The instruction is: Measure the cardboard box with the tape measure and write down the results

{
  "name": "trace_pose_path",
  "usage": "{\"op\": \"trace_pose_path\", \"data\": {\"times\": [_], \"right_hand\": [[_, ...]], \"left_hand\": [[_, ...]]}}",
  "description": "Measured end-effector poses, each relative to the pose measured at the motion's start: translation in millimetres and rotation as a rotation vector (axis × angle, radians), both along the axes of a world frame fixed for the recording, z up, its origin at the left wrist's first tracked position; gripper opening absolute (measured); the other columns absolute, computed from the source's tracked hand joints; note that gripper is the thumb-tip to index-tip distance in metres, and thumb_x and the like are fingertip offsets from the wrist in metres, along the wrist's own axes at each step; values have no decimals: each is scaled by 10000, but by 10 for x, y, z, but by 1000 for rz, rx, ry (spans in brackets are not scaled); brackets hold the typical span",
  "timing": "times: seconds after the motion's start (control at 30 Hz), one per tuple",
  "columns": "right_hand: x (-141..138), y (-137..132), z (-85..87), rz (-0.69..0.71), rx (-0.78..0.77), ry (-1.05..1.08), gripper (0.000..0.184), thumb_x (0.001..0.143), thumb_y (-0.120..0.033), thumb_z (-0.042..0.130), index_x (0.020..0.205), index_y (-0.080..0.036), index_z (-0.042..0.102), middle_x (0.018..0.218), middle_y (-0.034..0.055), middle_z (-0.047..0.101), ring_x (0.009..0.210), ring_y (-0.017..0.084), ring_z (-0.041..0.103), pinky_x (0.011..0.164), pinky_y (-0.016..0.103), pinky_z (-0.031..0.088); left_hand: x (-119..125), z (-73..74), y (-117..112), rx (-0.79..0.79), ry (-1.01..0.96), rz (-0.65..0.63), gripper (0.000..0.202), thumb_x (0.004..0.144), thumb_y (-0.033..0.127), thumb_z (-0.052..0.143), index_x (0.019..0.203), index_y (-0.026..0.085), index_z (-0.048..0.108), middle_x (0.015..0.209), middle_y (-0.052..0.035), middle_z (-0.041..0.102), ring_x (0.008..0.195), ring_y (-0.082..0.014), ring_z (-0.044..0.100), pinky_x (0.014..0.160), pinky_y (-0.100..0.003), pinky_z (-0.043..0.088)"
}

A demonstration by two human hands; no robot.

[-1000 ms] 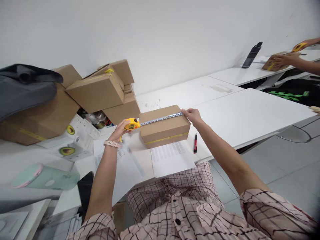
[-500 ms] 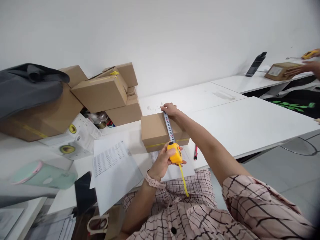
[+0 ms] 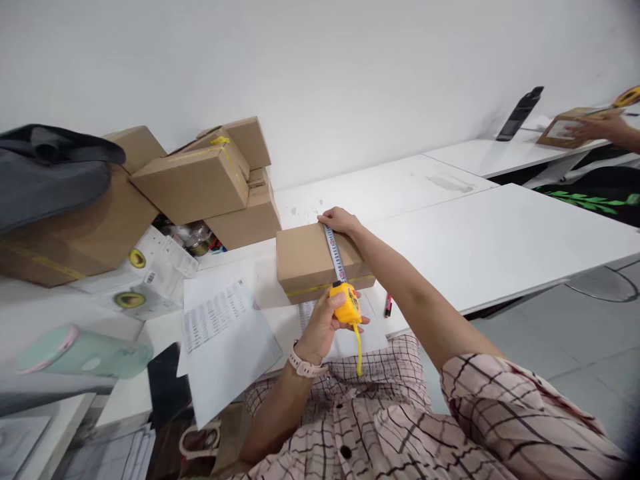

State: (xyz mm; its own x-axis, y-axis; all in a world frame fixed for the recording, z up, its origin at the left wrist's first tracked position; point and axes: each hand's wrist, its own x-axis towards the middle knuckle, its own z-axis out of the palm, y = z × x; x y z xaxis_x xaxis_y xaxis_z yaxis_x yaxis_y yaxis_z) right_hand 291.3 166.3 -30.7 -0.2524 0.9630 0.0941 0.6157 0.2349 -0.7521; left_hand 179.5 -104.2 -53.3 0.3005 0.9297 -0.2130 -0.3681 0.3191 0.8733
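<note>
A closed cardboard box with yellow tape along its near side lies on the white table in front of me. My left hand is wrapped round a yellow tape measure at the box's near edge, its yellow strap dangling down. The silver blade runs from the case across the top of the box. At the far edge my right hand pinches the blade's end against the box; the tip itself is hidden by the fingers. Printed paper lies partly under the box.
Stacked cardboard boxes stand at the left, near printed sheets and a mint-green tumbler. A red-and-black cutter lies right of the box. At far right another person's hand touches a box beside a black bottle.
My view has shifted slightly, and my hands keep their hold on the tape measure across the box. The other person's hand and yellow tape measure at far right have moved over their box.
</note>
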Motion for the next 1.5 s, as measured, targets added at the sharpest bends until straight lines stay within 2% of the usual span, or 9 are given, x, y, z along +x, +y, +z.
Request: {"op": "trace_pose_path", "data": {"times": [0.17,0.3,0.47,0.6,0.73,0.93,1.07,1.3,1.5], "right_hand": [[528,-295,157,-57,190,357,656,966,-706,361,1136,-169,698,1162,131,737,1071,242,656,950,345,465],[1026,-863,-42,-300,126,73,704,984,-710,253,1216,-205,684,1016,128,761,993,304,689,936,435,471],[1048,-1318,-363,-173,18,-18,714,975,-707,309,1501,-262,494,1221,125,738,1099,331,688,934,443,498],[875,-1169,-154,-148,161,47,701,949,-707,418,1482,-265,524,1313,113,702,1151,310,662,947,415,500],[694,-823,225,-254,226,-126,590,970,-670,411,1154,-214,738,1221,143,714,1111,325,644,927,437,485],[274,-495,411,-178,451,-475,470,1047,-306,295,1052,-138,733,1245,182,697,1175,319,587,994,443,379],[63,-430,376,-120,450,-459,565,1076,-322,171,1076,-146,708,1108,173,756,1032,292,653,963,435,361],[41,-296,380,-153,328,-321,872,1062,-513,-6,917,-131,764,978,216,770,1039,316,697,1050,460,361],[19,-264,354,-167,350,-300,873,1057,-551,15,929,-117,762,943,221,771,1023,320,705,1058,470,381]], "left_hand": [[-428,-19,-240,231,129,284,636,753,467,819,1278,236,543,1293,-108,639,819,-224,749,639,-328,622],[-875,-227,-284,325,286,603,661,739,432,851,1286,264,520,1191,-55,647,874,-210,741,748,-346,635],[-1135,-328,2,231,273,506,582,740,507,807,1169,206,554,1063,-32,627,702,-180,728,593,-302,607],[-1226,-45,289,345,257,452,502,760,464,786,1138,201,587,1036,-29,640,663,-150,708,566,-273,595],[-1322,266,623,379,299,469,531,700,470,818,1089,198,580,1050,-29,635,617,-130,688,528,-270,594],[-1162,413,769,444,364,552,587,671,470,840,1111,202,559,1073,-43,630,635,-129,683,538,-281,600],[-731,190,473,590,302,492,633,705,429,864,1210,248,528,1067,-43,645,788,-169,702,633,-282,616],[-108,-529,167,334,182,132,570,771,444,826,1223,257,535,1122,-36,628,836,-138,633,732,-302,618],[-36,-632,139,270,148,113,570,755,481,835,1204,257,567,1184,-45,609,845,-143,630,819,-396,640]]}}
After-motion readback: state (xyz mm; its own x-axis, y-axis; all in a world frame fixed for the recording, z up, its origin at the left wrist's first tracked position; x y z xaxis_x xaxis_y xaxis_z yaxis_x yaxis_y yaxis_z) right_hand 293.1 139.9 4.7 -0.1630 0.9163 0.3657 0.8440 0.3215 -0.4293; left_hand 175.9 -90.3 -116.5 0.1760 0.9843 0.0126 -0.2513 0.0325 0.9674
